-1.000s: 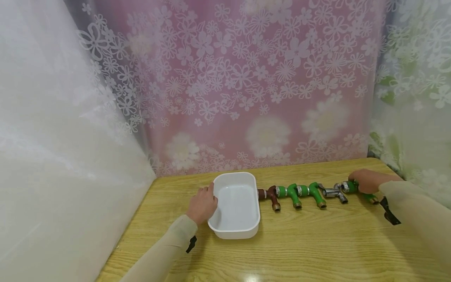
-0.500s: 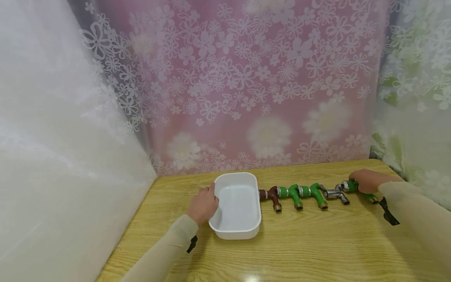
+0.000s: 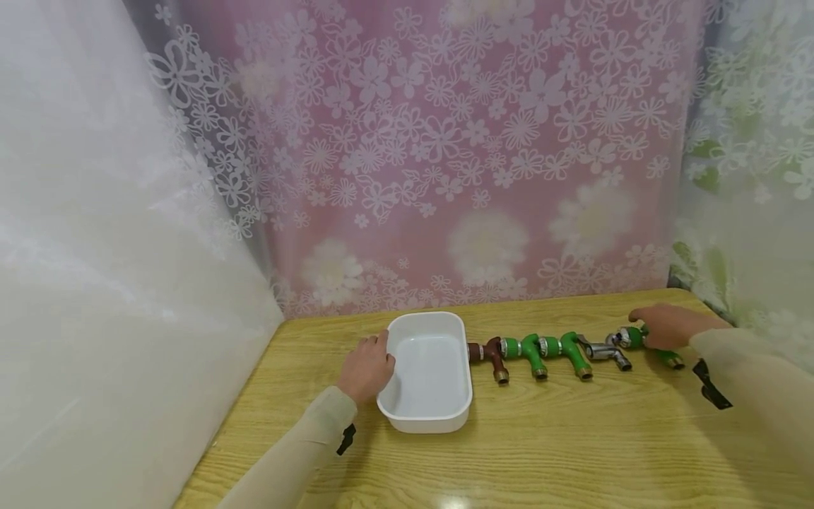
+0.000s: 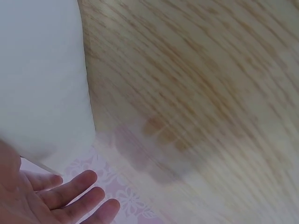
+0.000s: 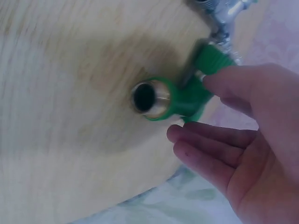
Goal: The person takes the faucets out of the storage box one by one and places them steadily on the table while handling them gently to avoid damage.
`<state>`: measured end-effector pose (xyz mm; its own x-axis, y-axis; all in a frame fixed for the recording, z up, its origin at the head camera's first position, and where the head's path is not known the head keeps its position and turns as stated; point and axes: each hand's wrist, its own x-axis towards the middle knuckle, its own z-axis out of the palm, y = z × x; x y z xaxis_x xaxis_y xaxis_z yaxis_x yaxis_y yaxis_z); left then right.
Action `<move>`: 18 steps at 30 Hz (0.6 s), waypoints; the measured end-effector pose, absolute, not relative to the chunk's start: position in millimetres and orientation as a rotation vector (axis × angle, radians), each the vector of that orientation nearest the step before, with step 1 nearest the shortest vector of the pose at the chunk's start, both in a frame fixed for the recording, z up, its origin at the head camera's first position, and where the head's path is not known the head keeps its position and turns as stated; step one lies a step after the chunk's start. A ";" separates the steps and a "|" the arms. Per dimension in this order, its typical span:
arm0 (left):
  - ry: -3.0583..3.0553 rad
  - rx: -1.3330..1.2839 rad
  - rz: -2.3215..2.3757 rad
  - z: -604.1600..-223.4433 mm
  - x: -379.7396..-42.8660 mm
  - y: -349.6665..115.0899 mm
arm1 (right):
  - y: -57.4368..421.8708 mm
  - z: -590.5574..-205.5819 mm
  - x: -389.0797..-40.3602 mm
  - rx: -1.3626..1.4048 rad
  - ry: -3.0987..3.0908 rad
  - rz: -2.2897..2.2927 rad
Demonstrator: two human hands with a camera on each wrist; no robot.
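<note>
My left hand holds the left rim of a white rectangular basin. In the left wrist view, several loosely bent fingers show outside its wall, and the thumb is hidden. On the far right, my right hand is at a green tap, with index finger and thumb extended. The right wrist view has the thumb tip over the tap and other fingers apart from its brass outlet; contact is unclear in the blur. Left of that tap lie a chrome tap, two green taps and a brown tap.
The taps form a row on the wood-grain table, running right from the basin, outlets toward the front. A pink floral curtain hangs behind the table. White sheeting stands at left, and a flowered sheet at right.
My right hand has shifted slightly right and off the rightmost green tap, exposing more of it. The left hand and basin look unchanged; the view has shifted a little.
</note>
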<state>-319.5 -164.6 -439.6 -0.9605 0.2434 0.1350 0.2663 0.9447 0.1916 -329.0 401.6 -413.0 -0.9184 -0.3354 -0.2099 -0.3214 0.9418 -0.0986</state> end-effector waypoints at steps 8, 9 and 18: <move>-2.997 -0.396 -0.411 -435.4 -319.3 -163.6 | 358.2 -394.7 -317.1 -0.612 2.975 -0.050; -2.997 -0.400 -0.417 -433.5 -318.4 -162.6 | 349.7 -392.7 -315.6 -0.636 2.986 -0.060; -3.007 -0.534 -0.258 -425.2 -301.9 -146.6 | 273.9 -388.9 -294.2 -0.800 3.064 -0.076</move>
<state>-301.9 -146.6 -425.2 -0.9364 0.3349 0.1049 0.3479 0.9252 0.1514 -294.2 273.9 -388.9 -0.8721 -0.4878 0.0378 -0.4891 0.8713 -0.0399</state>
